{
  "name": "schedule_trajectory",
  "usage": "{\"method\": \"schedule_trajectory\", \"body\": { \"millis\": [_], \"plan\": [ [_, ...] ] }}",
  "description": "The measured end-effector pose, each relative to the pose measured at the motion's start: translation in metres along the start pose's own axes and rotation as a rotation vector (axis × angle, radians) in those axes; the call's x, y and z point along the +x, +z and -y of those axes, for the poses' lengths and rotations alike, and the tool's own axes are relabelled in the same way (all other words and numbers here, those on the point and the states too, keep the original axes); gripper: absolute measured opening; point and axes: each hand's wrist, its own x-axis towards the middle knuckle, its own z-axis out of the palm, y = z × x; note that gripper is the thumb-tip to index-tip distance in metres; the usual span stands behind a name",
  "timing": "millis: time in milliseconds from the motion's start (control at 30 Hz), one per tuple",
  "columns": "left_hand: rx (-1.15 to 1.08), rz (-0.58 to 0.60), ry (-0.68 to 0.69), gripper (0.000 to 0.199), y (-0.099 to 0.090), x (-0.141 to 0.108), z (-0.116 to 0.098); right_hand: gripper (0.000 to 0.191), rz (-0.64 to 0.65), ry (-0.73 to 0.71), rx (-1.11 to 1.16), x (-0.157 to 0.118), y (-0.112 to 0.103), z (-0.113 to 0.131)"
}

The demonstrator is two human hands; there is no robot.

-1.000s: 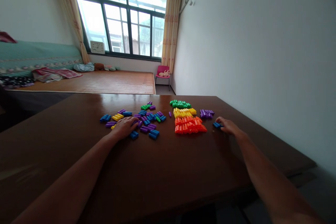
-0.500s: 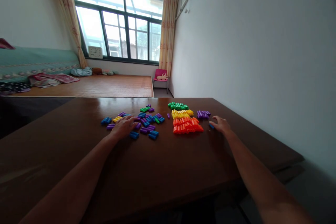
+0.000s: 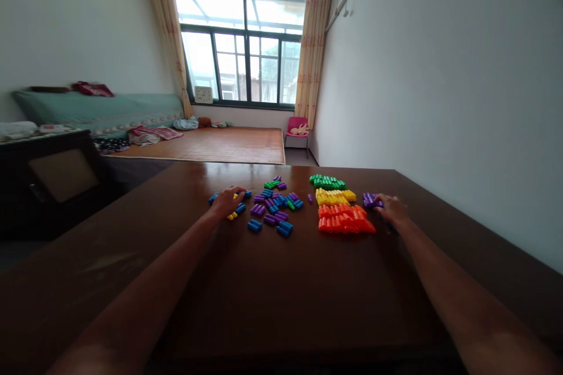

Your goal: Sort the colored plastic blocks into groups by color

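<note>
My left hand point(image 3: 227, 201) reaches over the left end of a loose scatter of small plastic cylinders, its fingers apart and bent above blue cylinders point(image 3: 254, 225) and yellow cylinders point(image 3: 233, 215); part of these is hidden under it. At the right, my right hand point(image 3: 393, 209) has its fingertips closed at the near right edge of a small group of purple cylinders point(image 3: 372, 200). A blue piece shows partly beneath that hand. Left of it lie sorted rows of orange cylinders point(image 3: 345, 220), yellow cylinders point(image 3: 333, 197) and green cylinders point(image 3: 328, 182).
The pieces lie on a dark brown table point(image 3: 281, 281). One purple cylinder point(image 3: 310, 198) sits alone between scatter and rows. A white wall point(image 3: 461, 99) runs along the right side. Beyond the table are a bed point(image 3: 237, 143) and a pink chair point(image 3: 298, 126).
The view has swung left. My right hand has moved from beside the blue piece to the purple group. My left hand has shifted left, away from the middle of the scatter.
</note>
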Motion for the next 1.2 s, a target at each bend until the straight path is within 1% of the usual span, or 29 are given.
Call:
{"method": "schedule_trajectory", "body": {
  "millis": [67,133,167,200,233,267,300,367,433,500,533,600,667,767,833,933,1000,1067,1133,1200],
  "plan": [
    [-0.005,-0.028,-0.060,0.035,0.005,-0.003,0.011,0.024,-0.016,0.001,-0.004,0.005,0.000,-0.003],
    [0.013,-0.078,-0.122,0.033,0.012,-0.007,0.021,0.024,-0.066,0.006,0.018,0.010,-0.008,0.001],
    [0.032,-0.106,-0.139,0.033,0.015,-0.009,0.025,0.025,-0.104,0.001,0.043,0.011,-0.016,0.008],
    [0.054,-0.129,-0.142,0.031,0.017,-0.011,0.028,0.027,-0.141,-0.020,0.084,0.012,-0.025,0.021],
    [0.077,-0.146,-0.139,0.030,0.020,-0.013,0.030,0.029,-0.164,-0.064,0.145,0.010,-0.035,0.039],
    [0.096,-0.158,-0.134,0.029,0.022,-0.015,0.031,0.029,-0.167,-0.132,0.221,0.006,-0.044,0.062],
    [0.108,-0.161,-0.129,0.028,0.023,-0.017,0.031,0.028,-0.140,-0.227,0.312,0.000,-0.053,0.089],
    [0.107,-0.155,-0.120,0.027,0.024,-0.020,0.031,0.024,-0.003,-0.440,0.476,-0.019,-0.063,0.151],
    [0.092,-0.147,-0.103,0.027,0.024,-0.022,0.031,0.020,0.158,-0.646,0.505,-0.042,-0.063,0.212],
    [0.077,-0.140,-0.084,0.027,0.024,-0.024,0.031,0.018,0.245,-0.730,0.401,-0.062,-0.054,0.259],
    [0.071,-0.139,-0.086,0.027,0.024,-0.025,0.032,0.018,0.274,-0.736,0.340,-0.069,-0.048,0.276],
    [0.060,-0.136,-0.097,0.027,0.024,-0.026,0.034,0.019,0.296,-0.693,0.270,-0.075,-0.036,0.296],
    [0.050,-0.138,-0.096,0.027,0.024,-0.025,0.036,0.022,0.282,-0.638,0.305,-0.074,-0.026,0.303],
    [0.034,-0.130,-0.064,0.028,0.025,-0.022,0.038,0.030,0.248,-0.612,0.464,-0.074,-0.020,0.301],
    [0.028,-0.119,-0.050,0.029,0.026,-0.020,0.039,0.030,0.245,-0.613,0.591,-0.075,-0.022,0.299],
    [0.023,-0.105,-0.040,0.031,0.028,-0.017,0.045,0.025,0.243,-0.578,0.818,-0.073,-0.035,0.292],
    [0.011,-0.101,-0.037,0.033,0.030,-0.015,0.050,0.026,0.235,-0.521,0.988,-0.063,-0.048,0.280],
    [-0.010,-0.104,-0.040,0.034,0.032,-0.014,0.056,0.031,0.251,-0.452,1.144,-0.049,-0.062,0.260],
    [-0.023,-0.111,-0.048,0.036,0.033,-0.013,0.060,0.036,0.306,-0.406,1.257,-0.037,-0.073,0.235],
    [-0.029,-0.122,-0.046,0.036,0.034,-0.012,0.062,0.039,0.361,-0.384,1.307,-0.030,-0.077,0.213]
  ]
}}
